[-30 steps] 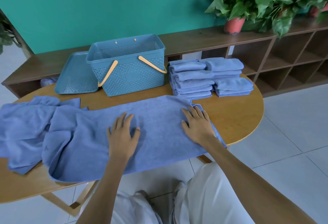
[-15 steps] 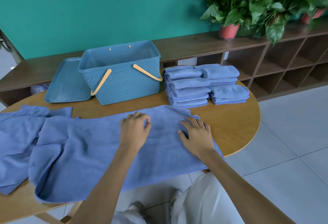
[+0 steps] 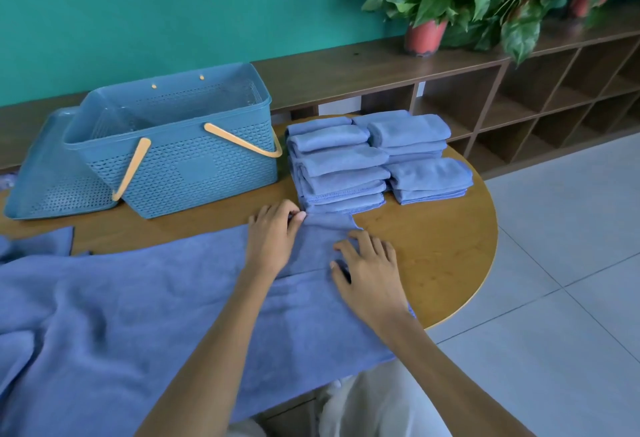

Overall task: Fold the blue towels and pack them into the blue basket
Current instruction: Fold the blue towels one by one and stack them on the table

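Both hands shifted right, left hand (image 3: 272, 239) now pinching towel (image 3: 138, 298) corner

A round-edged wooden table (image 3: 433, 239) carries a blue basket (image 3: 194, 173) with tan handles at the back, with a flat blue perforated tray or lid (image 3: 48, 180), which of the two is hard to tell, leaning against the basket's left side. To the right of the basket stand two stacks of folded blue towels (image 3: 374, 159), just beside each other, the left stack taller. Across the near part of the tabletop an unfolded blue towel (image 3: 156, 298) lies spread, its front edge hanging over the rim, and more loose blue cloth (image 3: 38, 242) lies bunched at the far left.
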